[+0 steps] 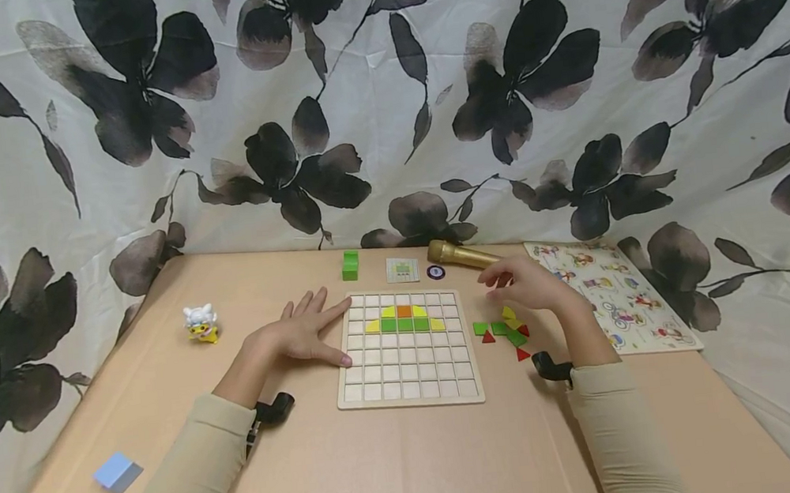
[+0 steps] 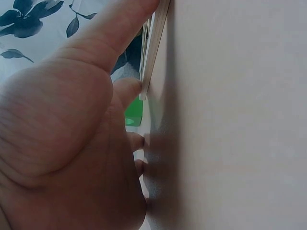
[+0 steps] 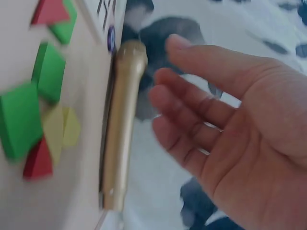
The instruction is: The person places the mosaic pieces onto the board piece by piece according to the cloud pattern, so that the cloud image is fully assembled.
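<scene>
A white-and-yellow toy figurine (image 1: 202, 324) stands beyond a light-blue block (image 1: 118, 473); a picture board (image 1: 617, 292) lies before a floral curtain (image 1: 383, 121).

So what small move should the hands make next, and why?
Probably lower the right hand to the loose pieces: it looks empty and is near them, while the left hand touches the board, where many squares are bare.

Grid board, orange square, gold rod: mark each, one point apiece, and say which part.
Grid board (image 1: 408, 354): head view, on a bare white cell near its middle.
Orange square (image 1: 404, 311): head view, centre of its top face.
Gold rod (image 3: 120, 125): right wrist view, middle of its shaft.
</scene>
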